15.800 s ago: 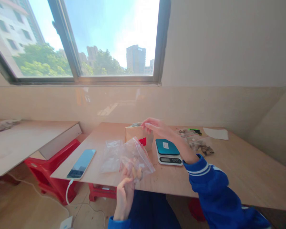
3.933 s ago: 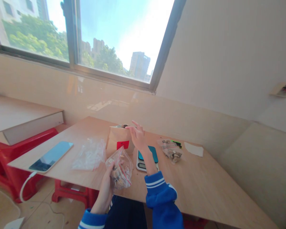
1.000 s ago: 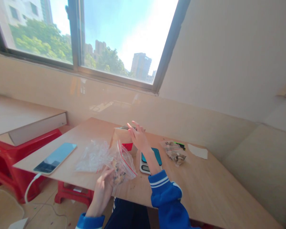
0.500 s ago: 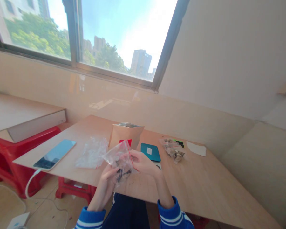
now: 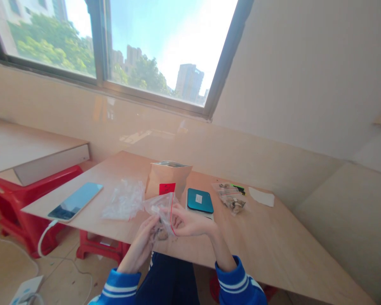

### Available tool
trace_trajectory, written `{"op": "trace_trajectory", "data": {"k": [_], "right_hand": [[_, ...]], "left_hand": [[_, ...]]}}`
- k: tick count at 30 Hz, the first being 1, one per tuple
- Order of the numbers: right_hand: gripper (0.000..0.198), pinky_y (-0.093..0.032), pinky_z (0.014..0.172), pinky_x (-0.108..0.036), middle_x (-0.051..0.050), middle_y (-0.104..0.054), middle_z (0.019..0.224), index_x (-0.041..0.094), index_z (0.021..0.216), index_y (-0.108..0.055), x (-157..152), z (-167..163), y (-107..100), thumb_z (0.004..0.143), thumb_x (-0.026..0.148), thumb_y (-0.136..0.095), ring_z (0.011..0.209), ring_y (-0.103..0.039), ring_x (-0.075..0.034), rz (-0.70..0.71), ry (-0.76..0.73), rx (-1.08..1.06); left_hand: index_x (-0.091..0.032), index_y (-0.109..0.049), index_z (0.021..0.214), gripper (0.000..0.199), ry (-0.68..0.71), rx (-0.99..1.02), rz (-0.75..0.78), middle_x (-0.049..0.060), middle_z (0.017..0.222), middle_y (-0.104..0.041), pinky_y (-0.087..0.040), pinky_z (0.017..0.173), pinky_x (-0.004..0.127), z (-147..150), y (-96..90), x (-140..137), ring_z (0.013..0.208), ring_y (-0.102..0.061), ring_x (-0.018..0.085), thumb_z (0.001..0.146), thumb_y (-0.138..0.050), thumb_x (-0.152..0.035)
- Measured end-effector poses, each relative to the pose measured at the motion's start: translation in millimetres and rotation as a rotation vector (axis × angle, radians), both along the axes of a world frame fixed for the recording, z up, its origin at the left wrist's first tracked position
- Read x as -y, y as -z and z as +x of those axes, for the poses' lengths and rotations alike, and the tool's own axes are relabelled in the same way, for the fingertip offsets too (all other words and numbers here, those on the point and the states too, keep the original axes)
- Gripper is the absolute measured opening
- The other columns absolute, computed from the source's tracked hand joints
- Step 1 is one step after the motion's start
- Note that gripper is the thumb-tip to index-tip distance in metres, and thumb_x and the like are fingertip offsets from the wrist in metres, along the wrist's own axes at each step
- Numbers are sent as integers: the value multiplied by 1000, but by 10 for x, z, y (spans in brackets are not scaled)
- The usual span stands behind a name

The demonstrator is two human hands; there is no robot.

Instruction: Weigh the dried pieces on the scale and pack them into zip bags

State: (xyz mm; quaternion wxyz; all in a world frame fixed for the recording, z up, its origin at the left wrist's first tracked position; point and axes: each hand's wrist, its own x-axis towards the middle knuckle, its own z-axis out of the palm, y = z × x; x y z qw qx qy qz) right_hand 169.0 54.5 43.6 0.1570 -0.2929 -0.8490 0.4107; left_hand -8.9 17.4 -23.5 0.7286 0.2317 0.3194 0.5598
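Note:
Between my hands, over the table's near edge, is a clear zip bag [image 5: 157, 204] with a red seal line and dried brownish pieces low inside. My left hand [image 5: 143, 239] is closed on the bag's left side. The fingers of my right hand [image 5: 190, 220] reach to the bag's mouth by the red line and are closed there; part of the fingertips is behind the plastic. Just behind stands an open brown paper pouch [image 5: 168, 178] with a red label. A teal pocket scale [image 5: 200, 201] lies to the right of the pouch.
Filled zip bags [image 5: 234, 204] lie right of the scale, near a black and green item [image 5: 239, 189] and a white paper piece [image 5: 261, 197]. Left are a pile of clear bags [image 5: 123, 201] and a phone [image 5: 76, 201] on a white cable [image 5: 40, 239]. Red stools [image 5: 100, 245] stand below.
The zip bag has tilted and shifted slightly, and its contents now show lower down as brown pieces. My right hand has moved a little lower at the bag's mouth.

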Motion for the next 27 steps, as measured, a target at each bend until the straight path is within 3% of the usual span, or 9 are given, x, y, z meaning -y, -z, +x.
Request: {"op": "trace_trajectory", "data": {"k": [3, 6, 9, 12, 15, 19, 27], "right_hand": [[63, -53, 80, -28, -4, -46, 112, 29, 139, -46, 9, -1, 28, 80, 18, -66, 90, -58, -13, 5, 51, -22], [66, -53, 85, -31, -4, -46, 111, 28, 138, -48, 3, 18, 67, 77, 22, -71, 92, -58, -15, 17, 92, -2], [75, -49, 95, -36, -5, -46, 121, 28, 138, -48, -13, 45, 109, 70, 32, -80, 104, -56, -20, 25, 131, 8], [74, -44, 102, -38, -7, -48, 127, 26, 135, -51, -5, 47, 101, 69, 41, -80, 114, -53, -23, 0, 137, -38], [67, -45, 102, -40, -7, -55, 127, 24, 131, -54, 47, 7, 26, 72, 46, -76, 113, -56, -24, -60, 80, -93], [50, -41, 106, -41, -5, -63, 123, 24, 123, -61, 160, -73, -109, 80, 47, -68, 112, -58, -22, -50, 25, -155], [34, -39, 107, -47, -6, -66, 118, 23, 113, -66, 266, -154, -234, 89, 45, -57, 116, -57, -26, 36, 171, -208]], "left_hand": [[-19, -69, 107, 32, 63, 85, 33, 10, 113, -72, -53, 87, 36, -76, 168, -2, 106, -66, 26, 79, -70, -34], [-26, -67, 108, 31, 44, 219, 121, 6, 126, -66, -50, 91, 41, -158, 231, 20, 111, -63, 27, 78, -70, -31], [-23, -68, 108, 30, 187, 263, 115, 9, 122, -68, -48, 93, 45, -204, 102, 35, 108, -65, 30, 78, -65, -23], [-15, -64, 120, 48, 323, 257, 113, 11, 116, -70, -47, 95, 43, -205, -81, 39, 100, -68, 28, 73, -59, -11], [-14, -63, 123, 48, 271, 191, 110, 10, 114, -71, -47, 95, 37, -182, -170, 50, 94, -69, 22, 76, -57, -9], [-19, -57, 131, 47, 162, 94, 110, 9, 130, -63, -45, 100, 33, -150, -199, 82, 115, -61, 22, 84, -61, -19], [-25, -59, 130, 48, 108, 46, 148, 9, 130, -63, -40, 107, 34, -88, -171, 84, 121, -58, 22, 83, -68, -32]]}}
